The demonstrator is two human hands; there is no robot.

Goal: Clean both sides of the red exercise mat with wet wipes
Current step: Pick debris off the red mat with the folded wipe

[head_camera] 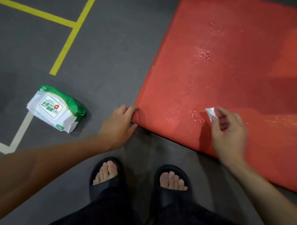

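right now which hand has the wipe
The right hand pinches the small white wipe over the red mat; the left hand grips the mat's corner instead.

Gym/sports hall: grey court floor (104, 58) w/ yellow line markings (69, 37), red exercise mat (232, 73).

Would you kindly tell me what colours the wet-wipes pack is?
White with green trim, seen in the head view: wet-wipes pack.

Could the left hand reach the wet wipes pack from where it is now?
Probably yes. The left hand grips the red mat corner, and only bare grey floor separates it from the wipes pack; it must release the mat first.
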